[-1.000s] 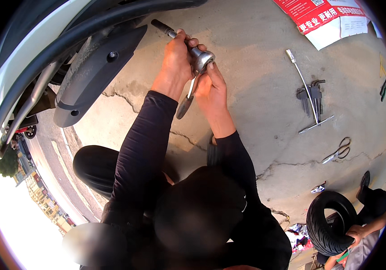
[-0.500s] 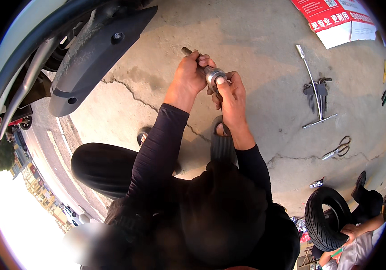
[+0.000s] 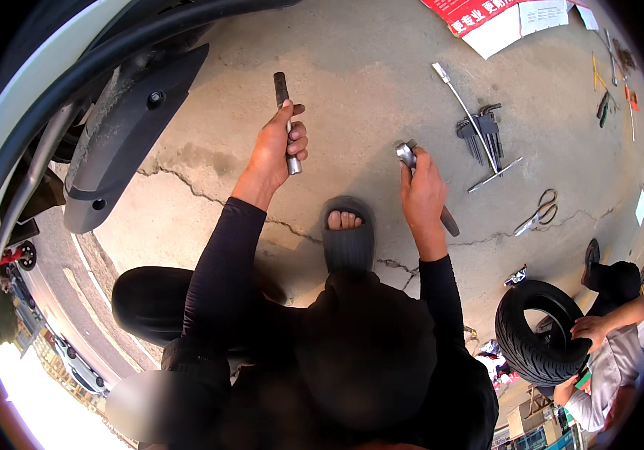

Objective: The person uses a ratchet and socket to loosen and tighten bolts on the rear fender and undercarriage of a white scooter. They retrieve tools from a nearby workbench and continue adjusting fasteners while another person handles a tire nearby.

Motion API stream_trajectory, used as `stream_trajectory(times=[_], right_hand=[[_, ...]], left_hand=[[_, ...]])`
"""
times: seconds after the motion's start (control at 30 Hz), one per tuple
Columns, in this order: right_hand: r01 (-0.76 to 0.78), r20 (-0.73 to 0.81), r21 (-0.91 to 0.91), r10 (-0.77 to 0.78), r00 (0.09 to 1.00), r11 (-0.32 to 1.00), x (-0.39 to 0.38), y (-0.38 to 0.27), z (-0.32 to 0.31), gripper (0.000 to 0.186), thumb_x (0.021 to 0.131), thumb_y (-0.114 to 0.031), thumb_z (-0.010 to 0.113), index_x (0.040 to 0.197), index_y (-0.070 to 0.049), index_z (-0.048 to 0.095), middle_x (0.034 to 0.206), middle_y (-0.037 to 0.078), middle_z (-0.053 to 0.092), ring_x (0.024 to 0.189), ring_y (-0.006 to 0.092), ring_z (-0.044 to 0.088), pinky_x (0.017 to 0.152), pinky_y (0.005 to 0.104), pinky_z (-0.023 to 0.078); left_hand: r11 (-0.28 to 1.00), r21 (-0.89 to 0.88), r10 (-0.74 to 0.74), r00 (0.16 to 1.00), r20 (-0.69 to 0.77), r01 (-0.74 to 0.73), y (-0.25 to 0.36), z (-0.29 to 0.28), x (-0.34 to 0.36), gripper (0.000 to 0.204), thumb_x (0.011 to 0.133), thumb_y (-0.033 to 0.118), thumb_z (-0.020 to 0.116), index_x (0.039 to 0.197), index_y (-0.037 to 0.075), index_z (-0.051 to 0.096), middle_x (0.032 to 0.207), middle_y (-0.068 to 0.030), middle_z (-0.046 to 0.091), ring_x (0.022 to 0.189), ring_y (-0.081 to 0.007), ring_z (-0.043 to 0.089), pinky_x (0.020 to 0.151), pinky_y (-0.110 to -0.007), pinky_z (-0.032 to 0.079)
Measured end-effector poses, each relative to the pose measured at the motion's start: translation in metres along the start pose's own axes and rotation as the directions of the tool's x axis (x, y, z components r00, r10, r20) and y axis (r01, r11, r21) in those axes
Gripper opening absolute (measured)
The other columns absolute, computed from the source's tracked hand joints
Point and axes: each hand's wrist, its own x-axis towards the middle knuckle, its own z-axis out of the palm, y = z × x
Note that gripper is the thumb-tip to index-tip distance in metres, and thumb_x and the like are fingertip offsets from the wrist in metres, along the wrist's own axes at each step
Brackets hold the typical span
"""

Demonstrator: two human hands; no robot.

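A: Starting at the left grip (image 3: 271, 146): wrapped around what?

B: Around a slim silver metal socket bar with a dark cylindrical end (image 3: 280, 86). Fingers curled about the middle, thumb along the shaft; dark end out above, shiny end below. Probably held mid-length to leave both ends free.

A: And the right grip (image 3: 423, 189)?

B: Also closed, around a ratchet wrench with a rounded silver metal head and dark handle (image 3: 406, 154). Head out past thumb and forefinger, handle tip out beside the wrist. Seemingly grasped close under the head for control of that end. Well apart from the socket bar, not touching.

A: Below and between?

B: Cracked grey concrete floor (image 3: 352, 112), with a dark grey ribbed slide sandal (image 3: 349, 247) on it, toes visible. Near the roadside edge of the floor, a long dark grey plastic vehicle guard (image 3: 130, 146).

A: Farther from that edge, past the ratchet?

B: A long silver T-handled wrench (image 3: 460, 103) across a black holder of hex keys (image 3: 490, 126), perhaps laid together for easy reach. Nearby, dark-handled metal scissors (image 3: 538, 216).

A: Outermost?

B: A black treaded rubber tyre (image 3: 517, 341), apparently steadied by a co-worker's hand (image 3: 590, 330).
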Motion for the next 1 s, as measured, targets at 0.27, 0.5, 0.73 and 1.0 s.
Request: stream_trajectory(times=[0.27, 0.5, 0.73, 1.0], right_hand=[[0.142, 0.058, -0.463, -0.129, 0.99, 0.875, -0.035, 0.064, 0.033, 0.061, 0.091, -0.017, 0.058, 0.147, -0.005, 0.035, 0.148, 0.015, 0.042, 0.134, 0.0323, 0.043, 0.103, 0.0458, 0.041], [0.231, 0.157, -0.428, -0.18, 0.971, 0.874, -0.051, 0.049, 0.031, 0.053, 0.09, -0.008, 0.045, 0.143, -0.002, 0.039, 0.144, 0.014, 0.048, 0.133, 0.0313, 0.045, 0.102, 0.0463, 0.041], [0.054, 0.086, -0.105, -0.046, 0.995, 0.993, -0.014, 0.001, 0.008, 0.046, 0.098, -0.025, 0.05, 0.136, 0.0, 0.047, 0.134, 0.02, 0.053, 0.122, 0.0342, 0.054, 0.096, 0.0416, 0.044], [-0.627, 0.633, 0.77, -0.273, 0.724, 0.122, 0.124, -0.167, -0.008, 0.032, 0.101, -0.038, 0.051, 0.102, -0.006, 0.055, 0.076, -0.001, 0.051, 0.06, 0.0074, 0.043, 0.054, 0.0231, 0.033]], left_hand=[[0.992, 0.091, -0.09, 0.995, -0.033, 0.092, -0.055, -0.018, -0.004, 0.032, 0.104, 0.039, 0.042, 0.111, 0.008, 0.048, 0.064, 0.0041, 0.037, 0.05, -0.0067, 0.033, 0.051, -0.025, 0.033], [0.992, -0.127, -0.017, 1.0, 0.006, 0.018, -0.062, -0.026, -0.001, 0.027, 0.105, 0.035, 0.038, 0.106, 0.008, 0.045, 0.07, 0.0009, 0.042, 0.057, -0.0106, 0.039, 0.058, -0.03, 0.039], [0.967, 0.135, 0.181, 0.958, 0.221, -0.214, -0.01, 0.024, -0.011, 0.035, 0.107, 0.036, 0.024, 0.112, 0.004, 0.038, 0.124, -0.0232, 0.06, 0.117, -0.0317, 0.059, 0.096, -0.044, 0.049], [0.857, 0.152, 0.466, 0.867, 0.178, -0.492, 0.085, 0.022, -0.015, 0.037, 0.106, 0.032, 0.03, 0.12, -0.001, 0.038, 0.117, -0.0167, 0.064, 0.107, -0.0265, 0.061, 0.092, -0.041, 0.052]])
